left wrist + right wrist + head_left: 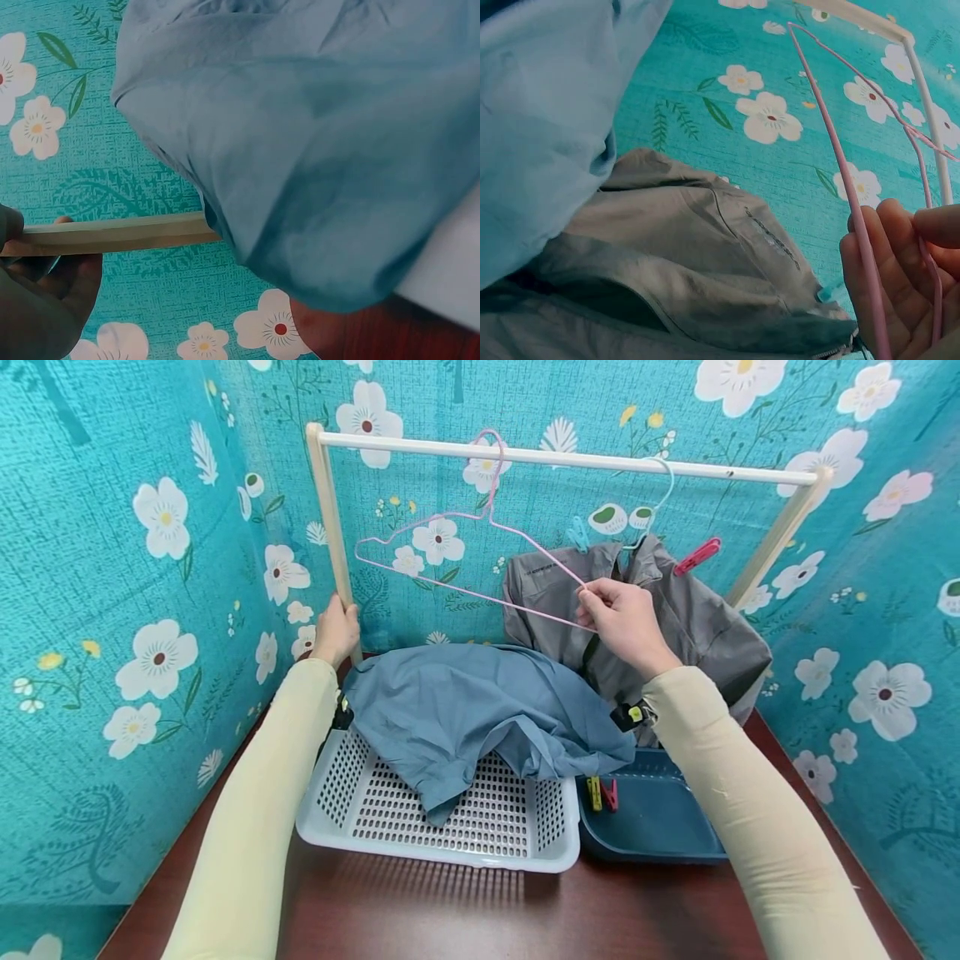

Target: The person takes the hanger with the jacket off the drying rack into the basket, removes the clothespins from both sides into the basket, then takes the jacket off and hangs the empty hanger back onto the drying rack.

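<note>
A pink clothes hanger [457,591] has its hook at the white rail [420,447] of a wooden clothes rack. My right hand [624,617] pinches the hanger's right corner between thumb and fingers. With my left hand [335,628] I grip the rack's left post [330,518]; the right wrist view shows the pink wire [840,157] crossing the fingers. Blue-grey cloth [480,702] lies heaped over the back of a white perforated basket [431,856]. Behind my right hand a grey jacket [705,618] hangs on a light-green hanger [667,485].
A red clothespin [697,556] and a light-blue clothespin [578,533] are at the jacket's shoulders. Right of the basket stands a dark blue tray [660,852] with a yellow clothespin [595,793] and a red one inside. Flowered turquoise cloth [75,568] surrounds the dark red table [420,910].
</note>
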`<control>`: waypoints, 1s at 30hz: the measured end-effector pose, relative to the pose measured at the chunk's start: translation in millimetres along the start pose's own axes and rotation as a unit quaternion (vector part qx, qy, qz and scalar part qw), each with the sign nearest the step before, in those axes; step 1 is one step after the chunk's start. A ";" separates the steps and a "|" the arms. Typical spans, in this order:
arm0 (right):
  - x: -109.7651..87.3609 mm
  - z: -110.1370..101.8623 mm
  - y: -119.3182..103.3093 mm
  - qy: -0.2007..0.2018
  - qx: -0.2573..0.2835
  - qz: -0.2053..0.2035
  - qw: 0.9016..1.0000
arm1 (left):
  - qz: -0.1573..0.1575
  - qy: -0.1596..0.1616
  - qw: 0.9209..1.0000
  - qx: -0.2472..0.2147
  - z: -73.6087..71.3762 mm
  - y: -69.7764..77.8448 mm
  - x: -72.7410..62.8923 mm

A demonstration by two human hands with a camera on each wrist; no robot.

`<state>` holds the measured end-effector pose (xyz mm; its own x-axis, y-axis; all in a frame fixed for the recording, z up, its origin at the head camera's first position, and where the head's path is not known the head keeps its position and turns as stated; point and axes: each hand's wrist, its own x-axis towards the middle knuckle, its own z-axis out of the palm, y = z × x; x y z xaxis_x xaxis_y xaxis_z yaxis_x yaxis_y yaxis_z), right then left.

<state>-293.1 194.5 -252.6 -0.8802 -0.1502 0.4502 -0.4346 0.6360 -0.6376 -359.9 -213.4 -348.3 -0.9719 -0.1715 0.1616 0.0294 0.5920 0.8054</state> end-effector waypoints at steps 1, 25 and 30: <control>0.1 1.8 -0.1 -0.001 -0.001 0.000 1.000 | 0.000 0.000 1.000 -0.001 0.0 -0.2 0.0; 8.8 49.9 -25.9 -0.147 0.093 -0.043 0.984 | -0.003 -0.002 1.000 -0.010 0.6 0.3 -0.9; 12.9 62.5 -34.8 -0.166 0.114 -0.036 0.979 | -0.008 -0.003 1.000 -0.009 0.6 2.0 -2.2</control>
<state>-301.3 123.1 -263.7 -0.8430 -0.4496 0.2954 -0.4957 0.4357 -0.7513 -357.9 -211.4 -347.4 -0.9734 -0.1772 0.1452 0.0175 0.5743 0.8185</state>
